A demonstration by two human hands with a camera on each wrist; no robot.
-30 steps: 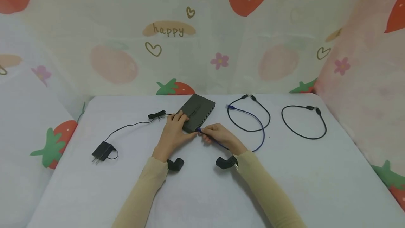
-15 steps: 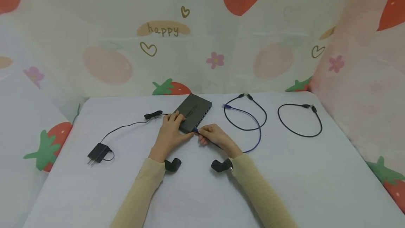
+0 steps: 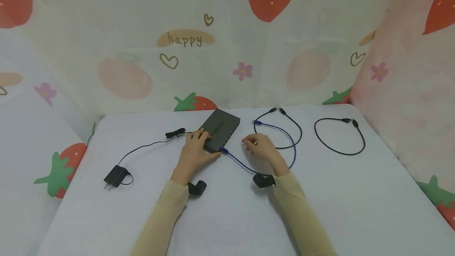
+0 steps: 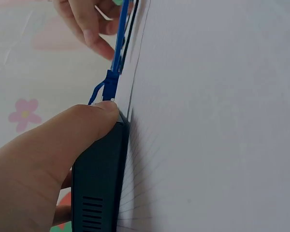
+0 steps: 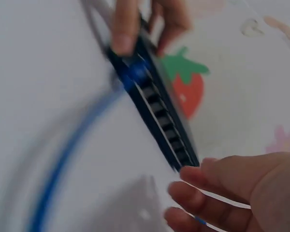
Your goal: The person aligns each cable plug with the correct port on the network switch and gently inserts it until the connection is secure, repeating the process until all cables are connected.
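Note:
A black network switch lies slanted on the white table, a row of ports along its right side. My left hand grips its near corner, the thumb at the front edge beside the port. Into the nearest port goes one plug of a blue network cable; the cable bows toward me and loops back right. Its other plug lies loose. Off to the right, my right hand hovers with loosely bent fingers, holding nothing, apart from the switch.
Two black network cables lie at the right: one loop under the blue cable, another farther right. A black power adapter sits at the left, its bundled cord running toward the switch. A printed cloth wall stands behind.
My right hand has let go of the blue cable's plug and moved right, away from the switch. The plug stays in the port. My left hand keeps its hold.

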